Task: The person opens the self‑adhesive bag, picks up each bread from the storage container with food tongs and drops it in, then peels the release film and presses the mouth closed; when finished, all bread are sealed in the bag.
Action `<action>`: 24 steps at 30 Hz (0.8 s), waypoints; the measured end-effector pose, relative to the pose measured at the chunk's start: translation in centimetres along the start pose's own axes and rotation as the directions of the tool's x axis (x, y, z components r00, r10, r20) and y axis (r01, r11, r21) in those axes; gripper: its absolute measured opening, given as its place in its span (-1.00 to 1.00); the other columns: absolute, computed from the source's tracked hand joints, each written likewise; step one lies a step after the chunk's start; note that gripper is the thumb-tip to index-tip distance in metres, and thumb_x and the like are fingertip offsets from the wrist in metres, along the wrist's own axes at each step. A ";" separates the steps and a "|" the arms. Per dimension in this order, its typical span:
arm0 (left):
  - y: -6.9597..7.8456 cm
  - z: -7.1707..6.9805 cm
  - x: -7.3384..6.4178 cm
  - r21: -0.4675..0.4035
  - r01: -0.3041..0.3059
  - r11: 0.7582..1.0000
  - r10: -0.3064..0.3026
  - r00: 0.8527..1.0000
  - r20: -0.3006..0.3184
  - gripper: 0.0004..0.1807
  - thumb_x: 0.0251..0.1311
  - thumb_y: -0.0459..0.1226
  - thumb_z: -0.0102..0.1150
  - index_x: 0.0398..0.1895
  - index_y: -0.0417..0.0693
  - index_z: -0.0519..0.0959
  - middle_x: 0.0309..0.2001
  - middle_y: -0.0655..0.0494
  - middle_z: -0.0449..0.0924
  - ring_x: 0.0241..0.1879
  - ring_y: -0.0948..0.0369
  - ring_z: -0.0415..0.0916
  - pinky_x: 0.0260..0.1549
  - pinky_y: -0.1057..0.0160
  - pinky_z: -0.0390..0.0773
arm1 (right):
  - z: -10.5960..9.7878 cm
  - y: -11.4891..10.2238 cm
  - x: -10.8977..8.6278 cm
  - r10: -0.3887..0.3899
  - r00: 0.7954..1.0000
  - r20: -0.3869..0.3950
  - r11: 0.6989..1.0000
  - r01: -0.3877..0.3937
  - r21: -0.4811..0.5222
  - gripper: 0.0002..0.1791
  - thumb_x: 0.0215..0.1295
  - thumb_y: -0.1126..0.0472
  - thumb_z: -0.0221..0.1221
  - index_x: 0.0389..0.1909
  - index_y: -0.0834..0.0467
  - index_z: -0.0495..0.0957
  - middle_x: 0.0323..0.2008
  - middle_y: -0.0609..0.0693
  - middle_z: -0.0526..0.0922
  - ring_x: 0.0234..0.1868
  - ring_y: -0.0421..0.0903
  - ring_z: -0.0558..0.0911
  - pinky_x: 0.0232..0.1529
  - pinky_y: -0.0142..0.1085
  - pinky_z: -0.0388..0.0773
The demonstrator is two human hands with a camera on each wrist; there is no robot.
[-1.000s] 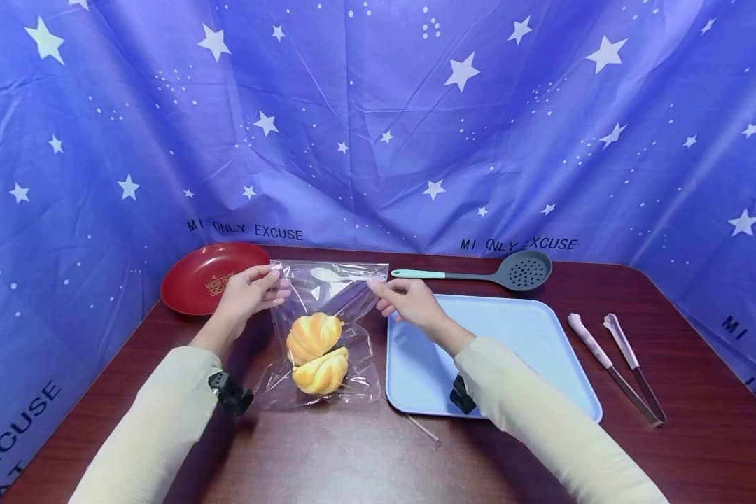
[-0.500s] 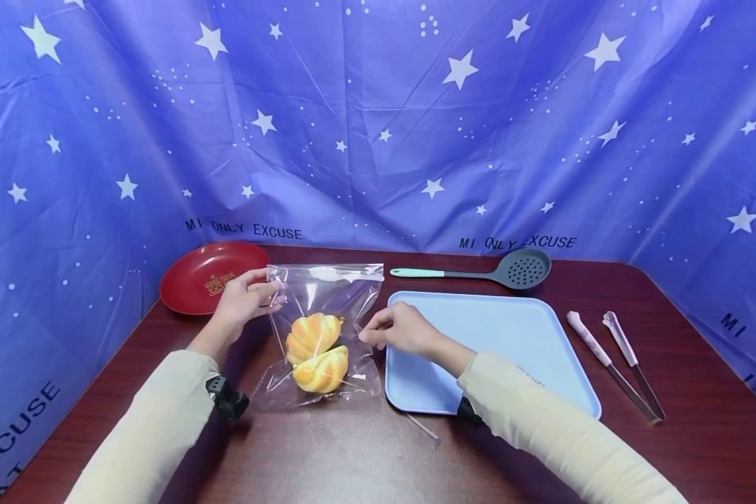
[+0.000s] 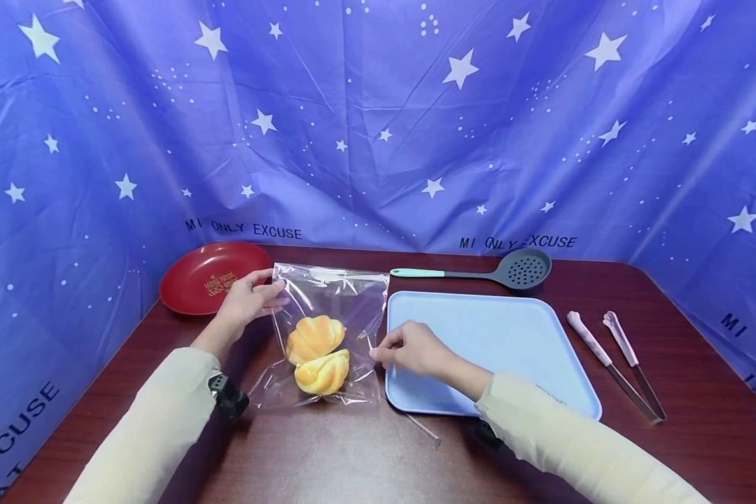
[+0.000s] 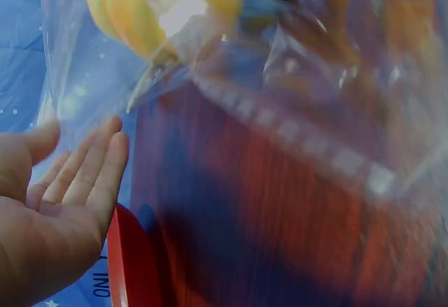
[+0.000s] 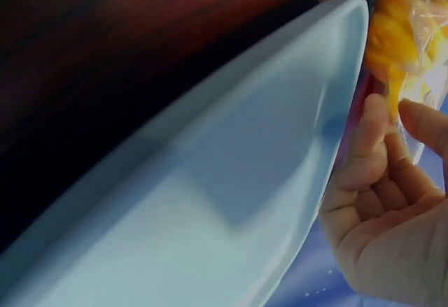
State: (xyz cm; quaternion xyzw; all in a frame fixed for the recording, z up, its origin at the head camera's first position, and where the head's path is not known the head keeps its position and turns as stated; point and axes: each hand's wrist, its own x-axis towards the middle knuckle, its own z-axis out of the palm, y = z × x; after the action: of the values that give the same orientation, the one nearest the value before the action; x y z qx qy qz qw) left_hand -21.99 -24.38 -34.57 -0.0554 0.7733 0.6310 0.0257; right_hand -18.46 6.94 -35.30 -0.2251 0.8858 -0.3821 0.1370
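bag: clear zip bag (image 3: 327,329) lies on the table (image 3: 327,455), mouth toward the far side, between the red plate (image 3: 208,283) and the blue tray (image 3: 498,350); two yellow bread rolls (image 3: 318,353) inside, touching each other
left hand: left hand (image 3: 248,301) at the bag's top left corner; fingers straight in the left wrist view (image 4: 84,174), flat along the plastic, not curled round it (reads as steadying)
right hand: right hand (image 3: 409,346) at the bag's right edge, about level with the rolls; thumb and fingers (image 5: 381,146) bent toward each other in the right wrist view; looks like a pinch on the film, but contact is blurred; cannot tell for sure
step: judging by the hand spots, the bag is being held and settled with the rolls already in; mouth seal state unclear from here
next move: probably closing or flattening the mouth; calls for a firm hold at the left corner and an even press along the strip, keeping the rolls clear of it
rest: slotted ladle (image 3: 479,271) beyond the tray; pink-handled tongs (image 3: 617,364) to the right, well apart from the bag
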 end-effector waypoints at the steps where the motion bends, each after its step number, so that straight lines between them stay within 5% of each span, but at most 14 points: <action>1: -0.1 -0.1 -0.1 0.016 0.003 1.000 -0.004 1.000 0.021 -0.33 0.54 -0.23 0.03 0.54 -0.35 0.09 0.18 -0.34 0.56 -0.23 0.24 0.73 -0.10 0.21 0.70 | 0.0 -0.1 -0.2 0.005 1.000 0.000 1.000 -0.005 -0.005 -0.70 0.37 0.07 0.30 -0.49 0.16 0.75 -0.62 -0.06 0.65 -0.62 -0.28 0.47 -0.56 -0.41 0.36; 6: -0.5 -0.6 -0.8 0.057 0.030 0.998 -0.037 0.991 0.132 -0.28 0.58 -0.18 -0.06 0.56 -0.39 -0.07 0.32 -0.50 0.34 -0.22 0.25 0.67 -0.03 0.10 0.68 | 0.0 -0.7 -1.2 0.020 0.998 0.054 1.000 -0.021 0.016 -0.57 0.41 -0.09 0.25 -0.53 0.12 0.75 -0.64 -0.07 0.64 -0.65 -0.23 0.50 -0.57 -0.38 0.42; 10: -0.5 -0.6 -1.2 0.098 0.035 0.995 -0.053 0.982 0.181 -0.28 0.55 -0.25 -0.01 0.54 -0.42 -0.06 0.26 -0.50 0.42 -0.20 0.22 0.69 -0.02 0.07 0.68 | 0.1 -0.8 -2.3 0.015 0.991 0.134 0.997 -0.025 0.068 -0.58 0.37 -0.09 0.28 -0.53 0.14 0.74 -0.64 -0.09 0.65 -0.66 -0.24 0.51 -0.56 -0.39 0.45; 20: -0.8 0.6 -1.4 0.091 -0.043 0.995 0.035 0.995 0.091 -0.30 0.40 -0.45 0.14 0.49 -0.47 0.08 -0.20 -0.19 0.72 -0.30 0.13 0.74 -0.11 0.05 0.71 | 1.2 -0.5 -4.0 -0.118 0.969 0.215 0.982 0.082 0.172 -0.76 0.28 0.19 0.37 -0.54 0.24 0.74 -0.67 0.00 0.65 -0.65 -0.27 0.49 -0.58 -0.47 0.42; 24: -1.1 0.8 -1.6 0.091 -0.016 0.996 0.013 0.999 0.035 -0.30 0.38 -0.48 0.15 0.49 -0.44 0.10 -0.27 -0.12 0.73 -0.36 0.16 0.74 -0.15 0.07 0.72 | 1.8 -0.6 -4.2 -0.121 0.966 0.228 0.979 0.077 0.191 -0.73 0.29 0.21 0.37 -0.58 0.25 0.72 -0.68 -0.05 0.64 -0.67 -0.26 0.50 -0.60 -0.46 0.46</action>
State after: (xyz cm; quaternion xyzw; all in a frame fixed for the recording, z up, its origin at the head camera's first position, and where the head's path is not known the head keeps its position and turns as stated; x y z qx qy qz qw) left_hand -20.33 -23.75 -35.61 -0.0375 0.8012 0.5961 0.0370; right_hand -13.93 7.63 -35.76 -0.3001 0.8123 -0.4372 0.2429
